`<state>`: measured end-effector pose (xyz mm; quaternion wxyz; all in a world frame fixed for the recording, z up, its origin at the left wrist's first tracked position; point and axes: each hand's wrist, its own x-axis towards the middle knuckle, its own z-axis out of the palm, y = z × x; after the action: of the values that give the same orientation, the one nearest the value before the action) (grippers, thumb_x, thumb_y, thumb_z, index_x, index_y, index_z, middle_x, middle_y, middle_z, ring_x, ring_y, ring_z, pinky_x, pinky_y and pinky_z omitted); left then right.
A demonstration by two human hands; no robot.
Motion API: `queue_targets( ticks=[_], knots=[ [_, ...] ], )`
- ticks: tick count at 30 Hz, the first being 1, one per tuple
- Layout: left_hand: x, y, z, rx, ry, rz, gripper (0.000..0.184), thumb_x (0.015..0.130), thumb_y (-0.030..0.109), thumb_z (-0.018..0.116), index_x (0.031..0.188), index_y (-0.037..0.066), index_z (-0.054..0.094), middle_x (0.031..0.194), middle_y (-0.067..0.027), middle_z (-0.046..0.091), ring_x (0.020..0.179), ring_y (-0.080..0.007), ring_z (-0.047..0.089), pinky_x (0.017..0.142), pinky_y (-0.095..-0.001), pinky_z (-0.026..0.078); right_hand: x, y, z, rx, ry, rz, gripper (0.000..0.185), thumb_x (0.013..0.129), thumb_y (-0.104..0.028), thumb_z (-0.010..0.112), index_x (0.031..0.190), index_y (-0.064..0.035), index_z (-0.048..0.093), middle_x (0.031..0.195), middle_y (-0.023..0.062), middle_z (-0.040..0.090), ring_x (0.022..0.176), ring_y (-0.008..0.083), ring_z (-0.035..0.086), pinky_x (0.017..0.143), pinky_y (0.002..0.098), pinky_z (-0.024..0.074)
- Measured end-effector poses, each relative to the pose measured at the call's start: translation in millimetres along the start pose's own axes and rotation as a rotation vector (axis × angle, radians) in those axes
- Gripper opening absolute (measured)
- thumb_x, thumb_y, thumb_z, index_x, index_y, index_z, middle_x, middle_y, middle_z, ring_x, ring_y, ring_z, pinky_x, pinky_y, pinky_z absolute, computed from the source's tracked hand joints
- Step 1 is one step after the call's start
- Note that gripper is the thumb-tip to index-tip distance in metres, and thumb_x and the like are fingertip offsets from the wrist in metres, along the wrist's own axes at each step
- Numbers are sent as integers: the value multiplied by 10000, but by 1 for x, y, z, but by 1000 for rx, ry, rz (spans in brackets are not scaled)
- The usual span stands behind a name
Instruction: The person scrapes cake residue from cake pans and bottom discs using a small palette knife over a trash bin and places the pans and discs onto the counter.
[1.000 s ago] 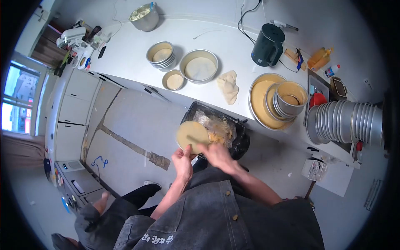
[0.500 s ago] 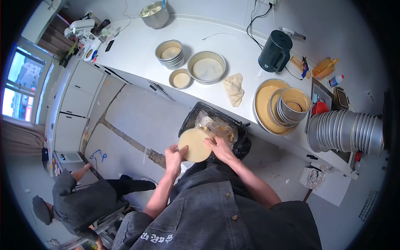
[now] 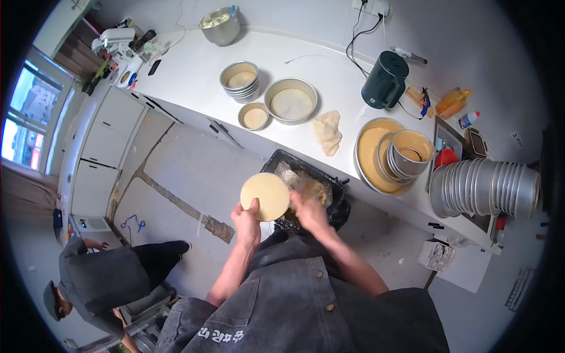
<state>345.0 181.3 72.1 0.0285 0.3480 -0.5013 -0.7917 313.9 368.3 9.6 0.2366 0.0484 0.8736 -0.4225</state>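
Note:
Over the bin's near left side, my left hand [image 3: 246,222] grips a thin, pale yellow round disc [image 3: 265,196], its thumb flat on the top face. The disc looks like a cake-tin base; I cannot tell whether cake coats it. My right hand [image 3: 311,215] is just off the disc's right edge, fingers curled and smeared by motion, so I cannot tell whether it holds anything. Beneath both hands stands a bin with a black liner [image 3: 338,215]. Clear plastic and yellowish scraps [image 3: 306,185] lie inside it.
On the white counter [image 3: 194,82] stand stacked small tins [image 3: 241,88], a wide round tin [image 3: 315,100], a cloth [image 3: 328,132], a dark kettle [image 3: 385,79], batter-coloured tins [image 3: 368,150] and a long row of nested tins [image 3: 471,191]. Another person [image 3: 106,273] is at lower left.
The disc has moved slightly left and up with my left hand. My right hand has come off its edge toward the bin. The other person has shifted left.

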Motion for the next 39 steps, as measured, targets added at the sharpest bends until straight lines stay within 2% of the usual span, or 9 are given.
queue_targets(
  ticks=[6,7,11,14,18,26,32,34,39],
  knots=[
    [4,10,-11,-134,-68,42,308,1004,65,608,1272,-85,581,1206,-135,674,1097,-226,661,1007,-385,511,-6,35,4,-271,-245,165,920,945,-807,347,873,-5,792,974,226,751,1024,390,704,948,446,516],
    [5,12,-6,-192,-103,58,301,1000,74,622,1263,-69,593,1183,-112,683,1074,-200,658,985,-366,511,-15,12,-11,-174,-431,149,926,951,-786,364,1028,48,758,1082,323,705,1143,413,667,1016,461,490],
    [23,-13,-16,232,-123,298,218,981,108,671,1154,-24,660,997,-34,701,912,-110,613,839,-292,490,-25,-19,-12,224,-445,422,818,959,-735,439,941,13,768,893,179,742,915,312,700,880,410,504],
    [24,-10,-29,634,-213,393,173,983,110,669,1089,-26,660,882,-94,727,821,-138,654,750,-346,534,-21,-36,-30,375,-43,136,721,998,-652,479,798,-1,715,793,149,716,814,261,680,818,383,497],
    [24,-50,-45,910,-315,456,206,969,180,695,974,-6,608,763,-193,671,703,-247,661,681,-398,509,-25,-56,-43,105,-98,-86,733,1014,-640,449,830,11,732,734,149,689,802,274,683,813,386,499],
    [53,-41,-62,586,-171,383,198,973,143,686,1062,-34,669,883,-96,716,826,-162,632,775,-344,517,-49,104,19,19,-255,377,931,915,-820,397,772,24,763,692,161,680,779,304,694,817,403,522],
    [105,-46,-53,344,-196,58,270,1011,201,663,1143,-33,690,1035,-97,735,872,-166,692,767,-326,572,-92,134,10,258,37,597,909,909,-817,410,759,-1,781,765,193,727,853,335,720,863,426,526],
    [119,-44,-34,214,-211,-281,286,1019,224,643,1164,-20,672,1043,-109,732,904,-201,714,720,-346,620,-105,140,6,215,94,610,904,922,-808,397,766,-6,784,795,211,731,877,362,719,892,429,515],
    [173,-64,38,136,-536,-356,327,1025,162,567,1320,22,573,1163,-103,695,1010,-250,713,713,-348,645,-158,144,5,204,261,624,905,936,-807,368,830,-17,797,731,202,666,842,355,693,863,426,502]
  ],
)
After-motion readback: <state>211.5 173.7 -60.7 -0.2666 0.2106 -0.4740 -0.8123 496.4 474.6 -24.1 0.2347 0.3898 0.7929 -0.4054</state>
